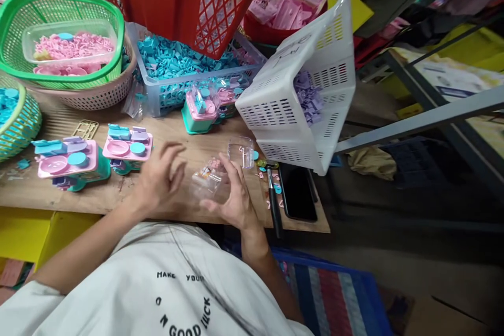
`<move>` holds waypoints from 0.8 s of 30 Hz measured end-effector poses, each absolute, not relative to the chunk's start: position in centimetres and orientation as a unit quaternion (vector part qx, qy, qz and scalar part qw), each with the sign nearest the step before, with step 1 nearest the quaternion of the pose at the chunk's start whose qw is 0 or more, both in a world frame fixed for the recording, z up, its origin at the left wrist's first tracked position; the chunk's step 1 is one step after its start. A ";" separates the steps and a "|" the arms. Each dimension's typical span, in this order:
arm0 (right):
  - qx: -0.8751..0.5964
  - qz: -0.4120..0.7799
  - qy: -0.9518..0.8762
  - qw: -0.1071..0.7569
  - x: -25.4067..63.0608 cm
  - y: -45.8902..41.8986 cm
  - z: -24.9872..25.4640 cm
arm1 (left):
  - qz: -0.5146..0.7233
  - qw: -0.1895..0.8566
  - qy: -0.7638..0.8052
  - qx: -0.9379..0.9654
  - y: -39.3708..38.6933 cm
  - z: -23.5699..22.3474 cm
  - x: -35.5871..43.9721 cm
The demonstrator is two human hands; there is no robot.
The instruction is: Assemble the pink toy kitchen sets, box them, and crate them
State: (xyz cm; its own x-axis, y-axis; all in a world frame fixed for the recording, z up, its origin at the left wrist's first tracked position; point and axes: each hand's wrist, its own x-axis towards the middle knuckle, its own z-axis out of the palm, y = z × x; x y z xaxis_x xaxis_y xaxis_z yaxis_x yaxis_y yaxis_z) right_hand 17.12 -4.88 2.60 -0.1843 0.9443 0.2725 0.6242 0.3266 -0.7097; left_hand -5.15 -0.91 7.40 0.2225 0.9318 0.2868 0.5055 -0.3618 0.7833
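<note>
My right hand (pixel 238 197) curves its thumb and fingers round the sides of a small clear plastic box (pixel 207 177) with pink bits and a printed picture in it. The box is a little blurred. My left hand (pixel 163 176) hovers just left of it, fingers bent and apart, holding nothing. Beyond my right fingers stands another clear plastic piece (pixel 241 152), with a small blue disc (pixel 255 155) beside it. Left of my left hand sit two toy kitchen sets, a nearer one (pixel 128 149) and a farther one (pixel 71 163), each with a pink top and teal base.
A white basket (pixel 271 121) of purple parts lies tipped at the right, beside a phone (pixel 298 191) and a black-handled tool (pixel 274 205). Behind are a clear bin (pixel 157 89) of blue parts, a red basket (pixel 165 0), a green basket (pixel 114 10) and packed toy sets (pixel 200 110).
</note>
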 end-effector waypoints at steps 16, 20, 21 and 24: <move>-0.617 0.123 -0.757 0.180 17.9 -1.9 2.2 | 0.141 0.009 0.629 0.765 3.2 8.9 -13.8; -0.522 0.138 -0.815 0.213 17.4 -1.1 2.0 | 0.146 -0.010 0.666 0.732 3.4 8.5 -10.7; -0.503 0.145 -0.823 0.220 17.4 -1.0 1.9 | 0.158 -0.007 0.667 0.728 3.5 8.2 -10.3; -0.511 0.153 -0.817 0.220 17.5 -0.6 1.7 | 0.206 0.008 0.647 0.734 3.6 7.0 -10.5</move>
State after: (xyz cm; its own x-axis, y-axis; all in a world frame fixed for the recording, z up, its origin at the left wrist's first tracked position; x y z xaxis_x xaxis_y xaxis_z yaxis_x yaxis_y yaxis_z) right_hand 17.54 -0.61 1.72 -0.3812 0.9019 0.2032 0.7672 0.4313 -0.4747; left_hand -10.46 3.62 6.97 0.0780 0.9534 0.2915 0.9465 -0.1626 0.2786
